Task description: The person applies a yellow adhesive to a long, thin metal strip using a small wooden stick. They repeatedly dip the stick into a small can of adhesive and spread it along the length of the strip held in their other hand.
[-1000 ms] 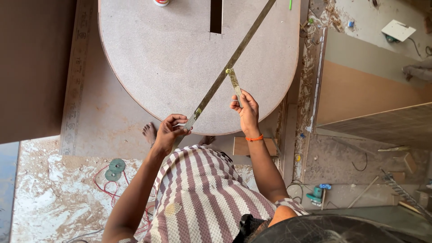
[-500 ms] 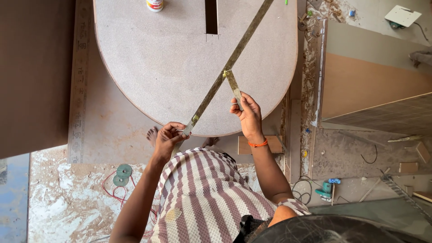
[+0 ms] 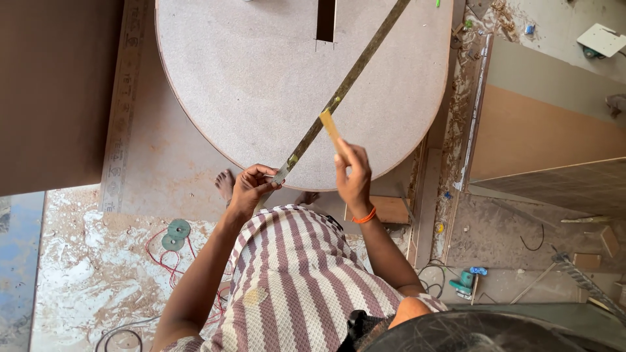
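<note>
One long metal strip (image 3: 339,98) laid across rounded tabletop (image 3: 261,85), near end pinched in left hand (image 3: 251,189) grip; one yellow pencil (image 3: 330,127) clasped by right hand (image 3: 354,179) beside strip.

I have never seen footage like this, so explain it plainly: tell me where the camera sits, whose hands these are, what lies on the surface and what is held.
There is no machine here. One camera is worn on a person's head and looks straight down, so you see their striped shirt, arms and bare feet. In front lies a large grey board with a rounded end, with a narrow slot cut into its far part. The left hand grips the near end of a long metal straightedge, which runs diagonally across the board. The right hand, with an orange band at the wrist, holds a short yellowish stick against it, perhaps a pencil. Tools, red wire and dust lie on the floor around.
</note>
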